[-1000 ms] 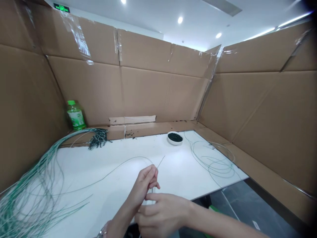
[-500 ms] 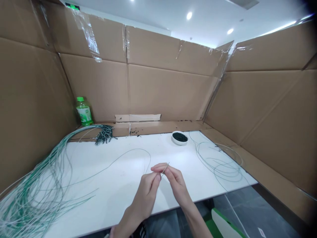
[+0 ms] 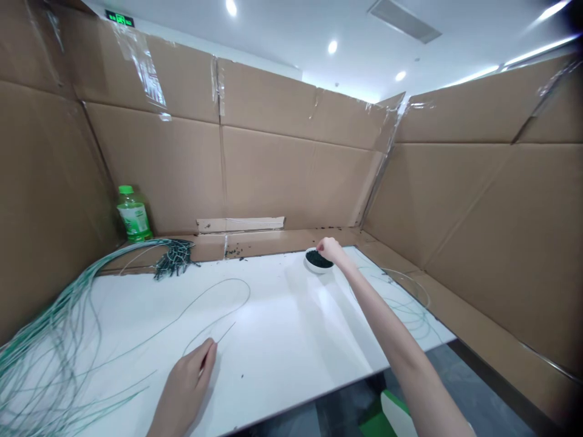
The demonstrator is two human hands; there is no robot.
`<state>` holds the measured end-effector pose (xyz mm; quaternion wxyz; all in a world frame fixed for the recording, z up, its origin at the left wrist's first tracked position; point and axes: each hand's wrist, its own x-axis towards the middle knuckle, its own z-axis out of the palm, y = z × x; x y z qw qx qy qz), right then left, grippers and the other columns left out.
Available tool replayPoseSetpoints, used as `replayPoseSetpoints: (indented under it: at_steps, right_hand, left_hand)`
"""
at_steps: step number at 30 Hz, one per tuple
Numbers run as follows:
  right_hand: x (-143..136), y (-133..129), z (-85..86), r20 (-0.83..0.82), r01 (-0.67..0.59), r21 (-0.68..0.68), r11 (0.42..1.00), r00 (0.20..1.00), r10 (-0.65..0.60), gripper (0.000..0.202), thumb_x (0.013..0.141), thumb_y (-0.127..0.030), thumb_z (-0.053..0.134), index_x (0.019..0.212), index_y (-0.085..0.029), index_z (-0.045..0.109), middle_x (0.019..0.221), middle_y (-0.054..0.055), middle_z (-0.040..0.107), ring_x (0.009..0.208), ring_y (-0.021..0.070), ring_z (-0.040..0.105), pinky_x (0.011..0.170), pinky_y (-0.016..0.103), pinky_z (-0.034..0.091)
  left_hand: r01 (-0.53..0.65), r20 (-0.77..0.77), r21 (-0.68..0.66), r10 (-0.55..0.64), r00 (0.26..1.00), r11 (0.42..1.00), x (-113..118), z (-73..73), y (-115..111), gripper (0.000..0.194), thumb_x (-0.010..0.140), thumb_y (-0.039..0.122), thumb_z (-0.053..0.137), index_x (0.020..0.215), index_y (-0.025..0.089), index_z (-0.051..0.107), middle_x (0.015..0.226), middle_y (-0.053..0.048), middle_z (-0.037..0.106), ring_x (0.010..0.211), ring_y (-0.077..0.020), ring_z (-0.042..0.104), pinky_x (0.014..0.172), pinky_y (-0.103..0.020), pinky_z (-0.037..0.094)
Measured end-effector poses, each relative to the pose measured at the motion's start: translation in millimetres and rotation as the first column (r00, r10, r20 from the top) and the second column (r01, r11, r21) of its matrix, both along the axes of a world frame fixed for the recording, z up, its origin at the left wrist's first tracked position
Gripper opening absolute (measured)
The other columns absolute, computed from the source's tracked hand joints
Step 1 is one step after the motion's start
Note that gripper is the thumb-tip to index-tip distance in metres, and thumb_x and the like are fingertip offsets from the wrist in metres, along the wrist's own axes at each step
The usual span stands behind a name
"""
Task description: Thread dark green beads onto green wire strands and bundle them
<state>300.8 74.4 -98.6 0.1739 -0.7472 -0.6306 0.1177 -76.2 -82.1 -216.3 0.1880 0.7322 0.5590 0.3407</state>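
Observation:
Near the front of the white table, my left hand (image 3: pixel 187 379) is closed in a pinch on a thin green wire (image 3: pixel 226 332), whose free tip sticks out to the right of the fingers. My right hand (image 3: pixel 330 249) reaches far forward to the white bowl (image 3: pixel 319 269) of small black pieces (image 3: pixel 316 260). Its fingertips are pressed together at the bowl's right rim, just over the pieces; whatever they hold, if anything, is too small to make out.
A large bundle of green wires (image 3: pixel 68 309) spreads over the left side. Looser wire coils (image 3: pixel 412 309) lie at the right. A green bottle (image 3: pixel 134 217) stands at the back left. Cardboard walls (image 3: pixel 291 176) surround the white table (image 3: pixel 273 358).
My hands have parted. The right one has moved forward to the bowl, while the left has moved left with the wire. The view has shifted slightly to the right.

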Motion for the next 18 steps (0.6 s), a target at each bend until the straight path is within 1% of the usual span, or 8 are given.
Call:
replayPoseSetpoints:
  at_steps: [2,4,7,11,13,15,18]
  right_hand:
    - [-0.6,17.5,-10.2,0.114,0.024,-0.088,0.996,0.993,-0.014,0.031,0.09,-0.032,0.057,0.115,-0.015,0.057,0.116,0.009,0.058,0.101,0.0198,0.06,0.085,0.04,0.052]
    - [-4.6,27.4,-22.3,0.207,0.041,-0.155,0.987,0.978,-0.008,0.032,0.089,-0.032,0.057,0.116,-0.014,0.056,0.117,0.01,0.058,0.101,0.0202,0.06,0.086,0.04,0.051]
    - [-5.8,35.9,-35.6,0.3,0.053,-0.224,0.973,0.954,0.017,0.033,0.089,-0.032,0.057,0.116,-0.014,0.056,0.117,0.01,0.058,0.102,0.0203,0.06,0.086,0.04,0.052]
    - [2.3,42.9,-41.2,0.348,0.045,-0.273,0.961,0.936,0.055,0.033,0.089,-0.032,0.058,0.116,-0.014,0.056,0.117,0.01,0.058,0.102,0.0204,0.06,0.085,0.039,0.052]
    - [5.7,44.7,-42.1,0.348,0.038,-0.279,0.96,0.935,0.064,0.033,0.089,-0.032,0.058,0.116,-0.014,0.056,0.117,0.01,0.058,0.101,0.0202,0.06,0.085,0.039,0.052]
    - [7.5,45.5,-43.2,0.334,0.029,-0.273,0.962,0.94,0.067,0.033,0.089,-0.033,0.057,0.116,-0.013,0.056,0.116,0.01,0.058,0.101,0.0201,0.06,0.085,0.039,0.052]
    - [10.4,45.7,-43.9,0.288,0.005,-0.242,0.97,0.955,0.067,0.033,0.089,-0.033,0.057,0.116,-0.013,0.056,0.115,0.01,0.059,0.1,0.0199,0.06,0.084,0.039,0.052]
  left_hand:
    - [-0.056,0.007,0.023,0.056,0.998,0.998,-6.9,-12.3,-2.8,0.037,0.09,0.042,0.033,0.065,0.02,0.048,0.054,0.001,0.052,0.049,-0.0118,0.049,0.051,-0.02,0.04]
    - [-0.082,0.022,0.079,0.08,0.997,0.993,-10.7,-20.3,-4.2,0.035,0.089,0.041,0.036,0.066,0.019,0.051,0.052,0.001,0.052,0.047,-0.0111,0.05,0.049,-0.019,0.041]
    - [-0.052,0.029,0.147,0.049,0.998,0.988,-11.0,-25.4,-3.6,0.034,0.089,0.037,0.038,0.064,0.019,0.05,0.05,0.002,0.05,0.044,-0.0099,0.047,0.046,-0.018,0.04]
    - [-0.035,0.052,0.143,0.028,0.998,0.989,-5.6,-23.4,-2.2,0.032,0.091,0.035,0.038,0.069,0.018,0.053,0.056,0.001,0.055,0.049,-0.0102,0.049,0.049,-0.018,0.041]
    - [-0.021,0.045,0.135,0.015,0.999,0.991,-3.7,-20.5,-1.6,0.033,0.091,0.035,0.037,0.067,0.019,0.051,0.054,0.002,0.052,0.048,-0.0098,0.047,0.047,-0.018,0.039]
    - [0.004,0.028,0.138,-0.008,1.0,0.99,-3.2,-17.4,-1.0,0.034,0.091,0.035,0.036,0.062,0.019,0.046,0.05,0.003,0.047,0.044,-0.0091,0.043,0.045,-0.017,0.037]
    - [-0.006,0.033,0.15,0.001,0.999,0.989,-3.5,-14.0,-0.7,0.036,0.091,0.035,0.035,0.06,0.019,0.041,0.049,0.004,0.043,0.044,-0.0087,0.04,0.044,-0.017,0.036]
